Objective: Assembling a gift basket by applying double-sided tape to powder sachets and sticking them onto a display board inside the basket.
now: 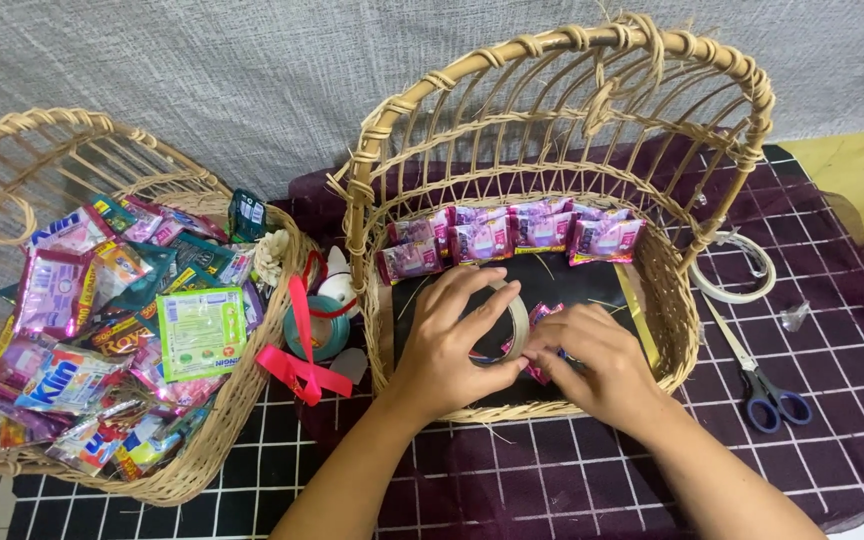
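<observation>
Both my hands are inside a wicker basket [677, 300] with a tall arched back. My left hand [452, 345] grips a roll of clear tape [518, 318]. Beside it, my right hand [592, 365] pinches a small pink sachet [540, 318] against the basket's black floor, right next to the tape roll. A row of several purple and pink sachets [512, 235] stands along the basket's back wall. A thin yellow strip [638, 310] lies along the right side of the floor.
A second wicker basket [237, 395] at left is heaped with colourful sachets. Between the baskets lie a green ribbon spool [317, 330] and a red ribbon [302, 370]. Right of the basket are blue-handled scissors [767, 395] and a white tape ring [742, 270] on a dark grid-patterned cloth.
</observation>
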